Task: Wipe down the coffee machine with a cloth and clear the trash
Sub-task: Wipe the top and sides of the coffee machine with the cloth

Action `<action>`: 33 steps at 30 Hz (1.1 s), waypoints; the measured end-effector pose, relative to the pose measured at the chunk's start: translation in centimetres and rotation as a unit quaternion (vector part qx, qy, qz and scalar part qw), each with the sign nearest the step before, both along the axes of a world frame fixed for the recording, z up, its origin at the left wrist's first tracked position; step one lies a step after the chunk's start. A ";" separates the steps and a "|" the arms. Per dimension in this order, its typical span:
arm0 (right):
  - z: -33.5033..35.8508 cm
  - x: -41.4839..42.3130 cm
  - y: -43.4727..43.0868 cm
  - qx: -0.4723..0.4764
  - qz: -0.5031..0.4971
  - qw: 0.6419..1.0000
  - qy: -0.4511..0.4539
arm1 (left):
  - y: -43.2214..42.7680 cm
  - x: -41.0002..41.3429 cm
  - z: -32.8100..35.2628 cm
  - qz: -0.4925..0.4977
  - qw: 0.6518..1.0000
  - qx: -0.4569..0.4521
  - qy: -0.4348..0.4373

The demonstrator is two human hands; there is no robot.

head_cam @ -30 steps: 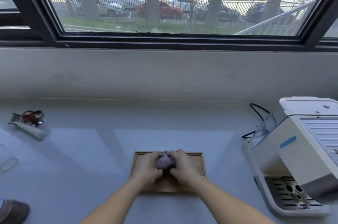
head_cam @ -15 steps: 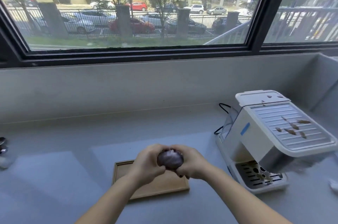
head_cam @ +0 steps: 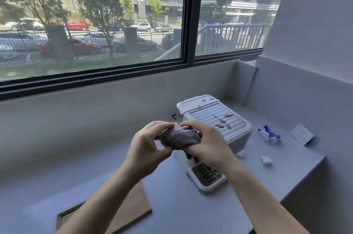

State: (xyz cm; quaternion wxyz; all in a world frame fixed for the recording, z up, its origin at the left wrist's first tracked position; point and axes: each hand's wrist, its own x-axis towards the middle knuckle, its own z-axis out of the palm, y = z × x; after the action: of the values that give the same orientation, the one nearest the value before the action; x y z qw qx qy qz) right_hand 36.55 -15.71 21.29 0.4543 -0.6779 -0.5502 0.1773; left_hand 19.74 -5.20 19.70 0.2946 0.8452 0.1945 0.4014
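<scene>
Both hands — left (head_cam: 147, 149), right (head_cam: 210, 146) — grip purple cloth (head_cam: 179, 137); coffee machine (head_cam: 215, 125) unlabelled.

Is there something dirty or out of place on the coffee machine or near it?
Yes. Brown smears lie on the ribbed top of the coffee machine. On the counter right of it lie a crumpled blue-white wrapper and white scraps.

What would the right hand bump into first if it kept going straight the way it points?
Probably the left hand. The right hand points leftward across the bunched cloth that both hands hold, so those fingers come first. Depth is hard to judge here.
</scene>
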 end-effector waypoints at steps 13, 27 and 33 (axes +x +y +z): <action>0.3 11.2 -5.4 0.011 -0.195 0.973 -0.127 | -5.4 14.4 -0.6 -0.017 0.999 0.042 -0.026; -4.3 16.3 -3.4 0.068 -0.043 0.984 -0.156 | -6.0 18.3 -10.2 0.136 0.954 0.267 0.013; -5.5 17.9 -2.3 0.112 -0.151 0.974 -0.123 | -5.1 18.1 -11.9 0.134 0.916 0.377 0.037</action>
State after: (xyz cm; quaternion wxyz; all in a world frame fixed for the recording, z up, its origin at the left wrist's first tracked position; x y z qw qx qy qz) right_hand 54.47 -17.98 15.76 0.4776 -0.7147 -0.5094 -0.0413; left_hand 37.86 -10.25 7.75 -0.1097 0.8739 0.1507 0.4490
